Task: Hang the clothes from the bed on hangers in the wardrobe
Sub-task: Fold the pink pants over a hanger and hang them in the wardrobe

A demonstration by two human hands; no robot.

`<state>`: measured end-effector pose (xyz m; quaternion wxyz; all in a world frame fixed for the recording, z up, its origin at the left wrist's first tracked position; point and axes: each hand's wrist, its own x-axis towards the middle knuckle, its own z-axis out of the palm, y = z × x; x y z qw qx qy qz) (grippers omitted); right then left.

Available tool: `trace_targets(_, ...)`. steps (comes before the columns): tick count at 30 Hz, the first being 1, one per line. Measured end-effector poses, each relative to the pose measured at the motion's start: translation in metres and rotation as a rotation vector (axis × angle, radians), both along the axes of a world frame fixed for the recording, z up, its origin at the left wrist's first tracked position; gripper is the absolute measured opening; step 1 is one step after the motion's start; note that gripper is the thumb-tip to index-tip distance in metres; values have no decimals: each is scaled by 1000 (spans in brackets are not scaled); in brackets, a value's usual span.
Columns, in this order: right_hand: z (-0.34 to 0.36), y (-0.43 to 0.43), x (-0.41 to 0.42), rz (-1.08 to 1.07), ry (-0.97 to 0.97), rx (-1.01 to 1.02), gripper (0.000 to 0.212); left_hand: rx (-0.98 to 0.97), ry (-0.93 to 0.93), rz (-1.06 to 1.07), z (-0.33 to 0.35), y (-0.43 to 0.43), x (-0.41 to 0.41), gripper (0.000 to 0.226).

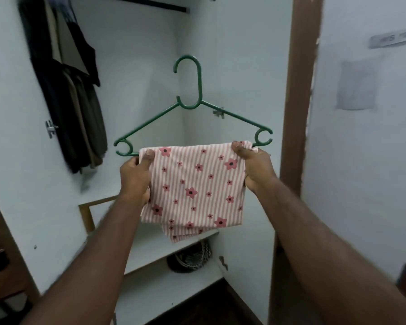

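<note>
A green hanger (199,85) is held upright in front of the open wardrobe (138,55), with its hook pointing up and opening to the left. A striped cloth (192,184), pink and white with red flowers, is folded over the lower bar of the hanger and hangs down from it in several layers.

The top left corner of the cloth is pinched by the left hand (135,177), the thumb lying on the front and the fingers curled behind. The top right corner is gripped in the same way by the right hand (256,167), just beside the small loop at the right end of the hanger. Whether the bar itself is also caught in the fingers cannot be told, because it is covered by the cloth.

The hook is touching nothing. The rail (150,3) is seen at the top edge, above the hook and well apart from it. Dark clothes (73,102) are hung at the left side of the wardrobe, so the open room lies in the middle and to the right, up to the white side wall. A brown post (300,90) stands near the right end of the hanger. Below the cloth a white shelf (150,245) is seen, its front edge close under the lowest fold, and a patterned thing (190,259) is lying under it.
</note>
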<state>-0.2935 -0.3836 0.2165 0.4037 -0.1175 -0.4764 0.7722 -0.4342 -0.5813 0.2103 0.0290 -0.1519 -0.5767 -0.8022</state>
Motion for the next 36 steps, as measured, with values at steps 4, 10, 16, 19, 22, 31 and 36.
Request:
trace_targets(4, 27, 4, -73, 7, 66, -20, 11, 87, 7, 161, 28, -1, -59, 17)
trace_targets(10, 54, 8, -196, 0, 130, -51, 33, 220, 131, 333, 66, -3, -158, 43)
trace_targets(16, 81, 21, -294, -56, 211, -98, 57, 167, 223, 391, 94, 6, -259, 38)
trace_targets(19, 94, 30, -332, -117, 252, -74, 79, 143, 260, 394, 109, 19, -297, 47)
trace_targets(22, 102, 40, -360, -162, 266, -19, 84, 143, 299, 401, 120, 32, -328, 62)
trace_targets(31, 136, 110, -477, -103, 284, 66, 76, 80, 458, 539, 164, 83, -426, 98)
trace_targets(36, 165, 164, -540, -72, 311, 118, 75, 106, 530, 607, 199, 134, -471, 86)
